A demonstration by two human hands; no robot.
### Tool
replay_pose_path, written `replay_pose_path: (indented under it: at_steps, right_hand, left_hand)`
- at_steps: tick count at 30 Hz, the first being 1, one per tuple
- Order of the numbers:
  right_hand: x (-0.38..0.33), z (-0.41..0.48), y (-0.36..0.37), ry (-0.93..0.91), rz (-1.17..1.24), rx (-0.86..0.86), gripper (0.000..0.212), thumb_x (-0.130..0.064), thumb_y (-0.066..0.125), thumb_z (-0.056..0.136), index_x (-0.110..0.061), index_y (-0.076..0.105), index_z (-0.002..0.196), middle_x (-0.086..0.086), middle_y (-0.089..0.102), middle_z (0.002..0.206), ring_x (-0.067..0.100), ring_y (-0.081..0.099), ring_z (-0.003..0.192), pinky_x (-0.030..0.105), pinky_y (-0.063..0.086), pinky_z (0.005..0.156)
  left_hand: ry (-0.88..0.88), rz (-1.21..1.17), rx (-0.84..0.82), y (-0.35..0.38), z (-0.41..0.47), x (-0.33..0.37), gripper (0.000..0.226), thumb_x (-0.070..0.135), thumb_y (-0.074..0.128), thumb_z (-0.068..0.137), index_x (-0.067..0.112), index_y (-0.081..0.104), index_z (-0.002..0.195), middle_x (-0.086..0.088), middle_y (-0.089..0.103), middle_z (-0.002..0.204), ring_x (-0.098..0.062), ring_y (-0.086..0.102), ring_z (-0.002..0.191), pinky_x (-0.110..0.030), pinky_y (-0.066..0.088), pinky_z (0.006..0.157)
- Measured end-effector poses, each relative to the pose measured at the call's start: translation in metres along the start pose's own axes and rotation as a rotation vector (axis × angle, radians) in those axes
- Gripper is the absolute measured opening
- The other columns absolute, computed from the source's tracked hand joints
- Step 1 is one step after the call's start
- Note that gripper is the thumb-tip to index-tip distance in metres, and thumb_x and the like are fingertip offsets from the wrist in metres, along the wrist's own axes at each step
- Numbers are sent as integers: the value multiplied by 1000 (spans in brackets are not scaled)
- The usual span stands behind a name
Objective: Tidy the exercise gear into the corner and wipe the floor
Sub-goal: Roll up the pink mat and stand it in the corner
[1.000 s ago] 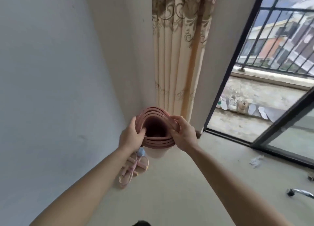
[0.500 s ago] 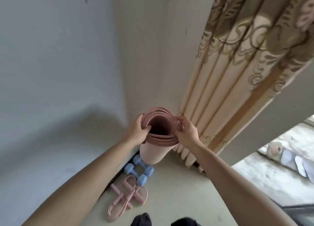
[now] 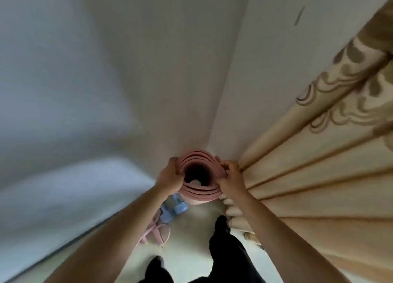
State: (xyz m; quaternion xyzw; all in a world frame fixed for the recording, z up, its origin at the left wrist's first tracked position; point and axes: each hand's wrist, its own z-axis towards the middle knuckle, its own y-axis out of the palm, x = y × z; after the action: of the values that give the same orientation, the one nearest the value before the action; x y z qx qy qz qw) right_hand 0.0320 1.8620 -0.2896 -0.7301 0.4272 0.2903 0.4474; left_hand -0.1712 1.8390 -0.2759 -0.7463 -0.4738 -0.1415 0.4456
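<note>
1. Standing on end in the far corner where two pale walls met: one rolled pink exercise mat [image 3: 200, 194], open top end facing the camera, coils visible.
2. Left hand [image 3: 170, 176]: grasped the mat's left rim, fingers curled over the outer layers.
3. Right hand [image 3: 230, 180]: grasped the mat's right rim, fingers bent round the edge, just beside the curtain.
4. Blue dumbbells [image 3: 173, 210]: on the floor near the mat's base, to its near left, partly hidden by the left forearm.
5. Pink pull band [image 3: 158, 234]: on the floor, just nearer than the dumbbells.
6. Beige patterned curtain [image 3: 319, 155]: hung at right, folds reaching the floor [image 3: 191, 246] beside the mat.
7. Dark-trousered legs [image 3: 229, 255]: nearest, over the pale floor.
</note>
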Motion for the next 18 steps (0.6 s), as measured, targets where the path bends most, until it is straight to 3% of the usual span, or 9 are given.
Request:
replay_pose_path:
  at_steps: [2,6,10,14,16,18]
  right_hand:
    - [20,26,-4,13,22,-38,38,-14,60,61,-32,51,94,4,64,118,24,61,114,37,52,94]
    - [36,70,-5,42,-19,-94,43,10,56,75,-28,49,93,6,61,106,27,61,99,27,47,78]
    - [60,112,11,29,-53,-149,41,11,55,80,-22,49,104,0,61,104,21,59,94,23,45,75]
    - [95,146,40,-45,-33,-115,44,3,57,85,-25,52,119,-22,58,111,20,62,110,35,51,95]
    - [117,156,56,-62,-34,-106,52,-4,57,93,-22,49,141,-23,53,130,10,53,126,26,42,106]
    - [138,162,67,-70,-125,-146,58,-11,54,99,-26,37,153,-17,47,144,7,46,132,22,37,107]
  left_hand:
    - [-47,26,12,22,16,2,39,37,46,89,31,37,127,-2,65,107,-27,64,94,-44,56,83]
    - [-81,39,66,52,52,-1,32,36,43,93,32,41,125,5,65,105,-23,62,94,-39,51,82]
    - [-94,66,85,75,100,-27,30,38,45,94,32,42,124,4,64,106,-23,60,93,-33,43,75]
    - [-97,101,108,94,147,-61,35,39,43,94,32,38,129,4,61,107,-24,58,92,-35,44,79]
    - [-113,86,116,106,167,-77,36,35,43,94,27,39,129,2,62,107,-27,59,92,-39,48,84]
    - [-87,57,81,121,180,-94,44,31,40,94,29,35,138,1,60,120,-27,59,106,-40,47,94]
